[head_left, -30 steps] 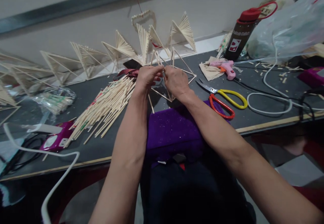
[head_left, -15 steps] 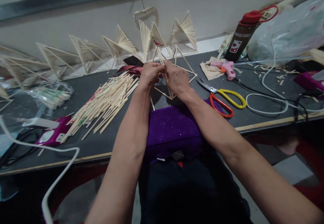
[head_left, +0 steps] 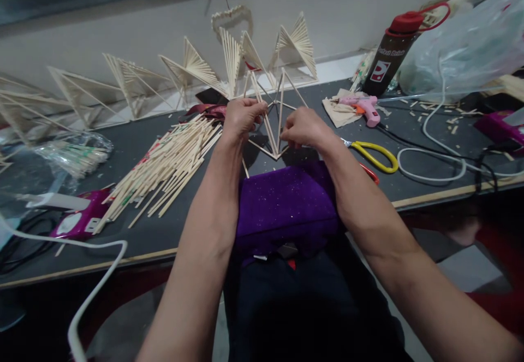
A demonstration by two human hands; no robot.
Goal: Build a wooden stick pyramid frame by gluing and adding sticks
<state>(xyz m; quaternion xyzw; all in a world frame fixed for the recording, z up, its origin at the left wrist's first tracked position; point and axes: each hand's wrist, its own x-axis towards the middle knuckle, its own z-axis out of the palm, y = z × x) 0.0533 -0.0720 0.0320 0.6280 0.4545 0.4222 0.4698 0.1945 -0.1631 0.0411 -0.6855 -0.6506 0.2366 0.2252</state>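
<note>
Thin sticks joined at angles form a stick frame (head_left: 270, 127) with raised points, standing on the dark table between my hands. My left hand (head_left: 244, 119) pinches a slanting stick on the frame's left side. On the other side my right hand (head_left: 306, 127) has its fingers curled together beside the frame's lower right; whether something small is between them is hidden. A pile of loose sticks (head_left: 167, 160) lies left of my left forearm. Under my wrists is a purple cloth-covered block (head_left: 284, 201) at the table edge.
Fan-shaped stick pieces (head_left: 196, 67) line the wall. To the right are a pink glue gun (head_left: 362, 105), yellow-and-red-handled scissors (head_left: 376, 157), partly behind my right forearm, a dark bottle (head_left: 387, 59) and a white cable (head_left: 429, 132). Bagged sticks (head_left: 77, 154) and a magenta power strip (head_left: 82, 217) lie left.
My right hand has moved away from my left hand, right and down, uncovering more of the stick frame. My left hand stays at the frame's left side. The view has shifted slightly.
</note>
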